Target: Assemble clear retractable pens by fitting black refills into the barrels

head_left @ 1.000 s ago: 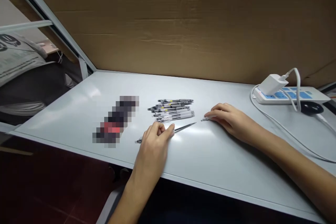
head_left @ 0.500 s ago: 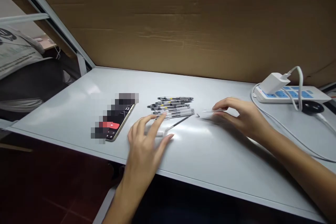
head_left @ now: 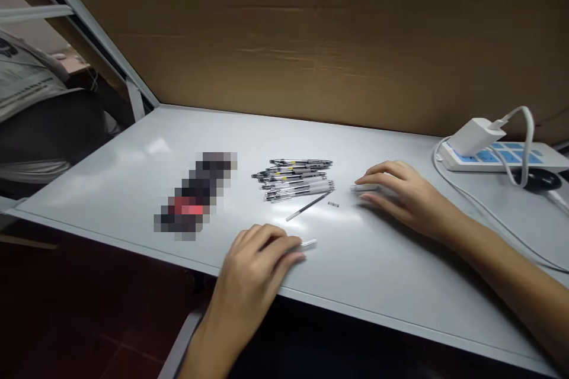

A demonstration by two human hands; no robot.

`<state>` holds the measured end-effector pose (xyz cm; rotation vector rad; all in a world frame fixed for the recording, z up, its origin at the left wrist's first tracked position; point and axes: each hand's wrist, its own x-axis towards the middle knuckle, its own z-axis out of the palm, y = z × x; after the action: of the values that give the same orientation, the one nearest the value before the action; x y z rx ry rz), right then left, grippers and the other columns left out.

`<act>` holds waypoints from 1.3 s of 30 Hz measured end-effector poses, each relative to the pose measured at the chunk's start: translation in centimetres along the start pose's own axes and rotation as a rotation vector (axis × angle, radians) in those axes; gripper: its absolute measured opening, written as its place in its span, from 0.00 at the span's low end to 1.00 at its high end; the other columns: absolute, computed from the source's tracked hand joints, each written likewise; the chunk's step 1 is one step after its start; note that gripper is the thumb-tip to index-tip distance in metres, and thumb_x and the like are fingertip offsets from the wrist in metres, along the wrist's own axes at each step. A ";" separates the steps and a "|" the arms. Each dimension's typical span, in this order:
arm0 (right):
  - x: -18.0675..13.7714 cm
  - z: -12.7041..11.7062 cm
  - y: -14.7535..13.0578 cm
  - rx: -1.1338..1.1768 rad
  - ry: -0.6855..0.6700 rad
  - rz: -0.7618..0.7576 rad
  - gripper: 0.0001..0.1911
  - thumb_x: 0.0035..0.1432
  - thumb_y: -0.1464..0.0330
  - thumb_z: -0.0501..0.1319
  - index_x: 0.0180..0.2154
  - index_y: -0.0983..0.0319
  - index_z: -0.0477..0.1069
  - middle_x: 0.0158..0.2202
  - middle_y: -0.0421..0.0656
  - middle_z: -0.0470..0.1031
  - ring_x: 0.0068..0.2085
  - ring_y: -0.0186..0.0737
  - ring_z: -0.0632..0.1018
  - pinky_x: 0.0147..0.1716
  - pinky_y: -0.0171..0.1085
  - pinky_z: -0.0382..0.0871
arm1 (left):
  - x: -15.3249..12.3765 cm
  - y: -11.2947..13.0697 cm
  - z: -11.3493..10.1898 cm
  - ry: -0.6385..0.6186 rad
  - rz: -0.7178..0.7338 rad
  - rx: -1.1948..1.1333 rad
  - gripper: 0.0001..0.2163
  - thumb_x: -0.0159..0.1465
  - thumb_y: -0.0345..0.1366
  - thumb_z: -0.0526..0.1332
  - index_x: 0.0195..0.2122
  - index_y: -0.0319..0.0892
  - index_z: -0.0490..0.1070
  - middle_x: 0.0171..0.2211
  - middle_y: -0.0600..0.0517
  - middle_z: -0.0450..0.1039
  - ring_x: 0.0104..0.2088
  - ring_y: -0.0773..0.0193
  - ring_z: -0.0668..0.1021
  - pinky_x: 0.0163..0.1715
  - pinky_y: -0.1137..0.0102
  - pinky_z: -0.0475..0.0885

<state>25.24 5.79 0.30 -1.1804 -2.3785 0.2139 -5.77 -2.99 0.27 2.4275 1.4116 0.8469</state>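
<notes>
My left hand (head_left: pixel 253 275) rests at the table's front edge, shut on a short pen barrel piece (head_left: pixel 309 243) that sticks out past the fingers. My right hand (head_left: pixel 404 198) lies to the right, its fingers around a white pen part (head_left: pixel 365 188). Between my hands lie a thin ink refill (head_left: pixel 309 206) and a tiny metal spring-like piece (head_left: pixel 333 204). Just behind them is a loose pile of several retractable pens (head_left: pixel 293 180). The refill lies close to the pile's front edge, and neither hand touches the pile.
A pixelated phone (head_left: pixel 193 192) lies left of the pens on the white table (head_left: pixel 111 172). At the back right are a power strip (head_left: pixel 489 157) and a white charger (head_left: pixel 471 136) with its cable. Cardboard (head_left: pixel 311 29) forms the back wall. A seated person (head_left: pixel 44 118) is at the left.
The pen in my left hand has come apart. Its refill and a small piece now lie on the table, and my left hand has moved toward the front edge.
</notes>
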 end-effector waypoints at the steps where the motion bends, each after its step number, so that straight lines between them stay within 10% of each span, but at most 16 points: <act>1: 0.0 0.2 -0.9 0.001 0.016 -0.051 0.13 0.71 0.63 0.58 0.52 0.58 0.76 0.49 0.52 0.78 0.50 0.52 0.79 0.50 0.51 0.75 | 0.1 0.4 0.4 -0.011 0.014 0.005 0.06 0.73 0.35 0.61 0.46 0.47 0.77 0.39 0.51 0.75 0.38 0.61 0.77 0.38 0.65 0.74; 7: -0.3 -0.4 -4.0 -0.059 0.160 -0.250 0.20 0.67 0.73 0.62 0.57 0.52 0.72 0.58 0.51 0.75 0.56 0.53 0.78 0.51 0.51 0.75 | 0.8 0.0 0.2 0.294 -0.076 0.158 0.32 0.64 0.49 0.69 0.67 0.52 0.63 0.70 0.39 0.51 0.69 0.35 0.59 0.63 0.43 0.67; 10: -0.7 -1.7 -2.6 -0.015 0.450 -0.118 0.15 0.63 0.72 0.67 0.50 0.52 0.76 0.51 0.48 0.78 0.46 0.51 0.81 0.43 0.48 0.77 | 0.9 -1.8 -0.8 0.453 -0.160 0.011 0.23 0.68 0.47 0.66 0.63 0.51 0.66 0.63 0.43 0.63 0.67 0.44 0.66 0.60 0.50 0.72; 12: -1.0 -2.1 -1.4 0.016 0.520 -0.024 0.05 0.62 0.69 0.69 0.39 0.54 0.76 0.34 0.42 0.79 0.27 0.39 0.77 0.25 0.39 0.70 | 0.9 -2.8 -1.1 0.519 -0.238 -0.061 0.09 0.69 0.39 0.65 0.49 0.47 0.73 0.44 0.50 0.74 0.46 0.59 0.79 0.44 0.66 0.79; 15: -1.3 -1.8 -0.4 -0.020 0.347 -0.023 0.07 0.67 0.68 0.65 0.33 0.55 0.74 0.21 0.36 0.75 0.16 0.32 0.68 0.16 0.37 0.60 | 0.7 -3.2 -0.8 0.460 -0.282 -0.058 0.02 0.69 0.34 0.64 0.40 0.45 0.72 0.24 0.61 0.65 0.23 0.72 0.70 0.25 0.76 0.69; 18: -1.4 -1.2 -1.0 0.006 0.228 -0.119 0.12 0.70 0.73 0.56 0.45 0.54 0.77 0.41 0.43 0.84 0.33 0.40 0.84 0.31 0.39 0.77 | 0.7 -2.7 -0.5 0.392 -0.186 0.015 0.01 0.70 0.32 0.63 0.41 0.44 0.72 0.22 0.62 0.65 0.20 0.74 0.67 0.23 0.77 0.66; 20: -1.4 -1.0 -1.9 0.034 0.219 -0.157 0.14 0.70 0.74 0.56 0.48 0.53 0.77 0.53 0.45 0.82 0.45 0.45 0.85 0.41 0.44 0.81 | 0.7 -2.5 -0.6 0.348 -0.160 0.027 0.03 0.72 0.31 0.61 0.41 0.44 0.74 0.25 0.61 0.71 0.21 0.74 0.70 0.24 0.77 0.68; 24: -1.2 -0.7 -3.2 0.053 0.232 -0.169 0.09 0.67 0.73 0.63 0.43 0.53 0.77 0.34 0.39 0.85 0.32 0.41 0.85 0.29 0.38 0.80 | 0.9 -2.6 -0.9 0.355 -0.148 0.013 0.07 0.73 0.30 0.58 0.44 0.43 0.76 0.36 0.55 0.81 0.34 0.68 0.82 0.38 0.72 0.77; 27: -0.9 0.3 -3.5 0.086 0.164 -0.119 0.13 0.70 0.72 0.58 0.51 0.55 0.77 0.45 0.43 0.85 0.42 0.44 0.86 0.39 0.40 0.83 | 1.7 -2.7 -0.9 0.311 -0.090 -0.003 0.07 0.72 0.30 0.59 0.45 0.44 0.77 0.43 0.52 0.82 0.43 0.63 0.83 0.47 0.68 0.79; 31: -0.5 1.9 -3.4 0.087 0.001 -0.108 0.19 0.73 0.70 0.54 0.60 0.57 0.74 0.59 0.45 0.79 0.56 0.47 0.81 0.56 0.47 0.79 | 3.4 -2.3 -0.2 0.126 -0.030 -0.055 0.09 0.72 0.35 0.62 0.51 0.44 0.77 0.45 0.50 0.82 0.44 0.61 0.83 0.48 0.65 0.80; 39: -0.5 1.4 -3.3 -0.037 -0.088 -0.224 0.22 0.70 0.77 0.51 0.57 0.62 0.76 0.55 0.49 0.81 0.51 0.49 0.84 0.49 0.46 0.83 | 3.9 -2.2 0.7 0.043 0.014 -0.023 0.09 0.73 0.29 0.58 0.44 0.43 0.79 0.43 0.50 0.78 0.44 0.61 0.80 0.46 0.64 0.78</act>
<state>22.45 3.45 0.08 -0.9279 -2.5779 0.1513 -5.49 1.50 0.13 2.4183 1.3933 0.9193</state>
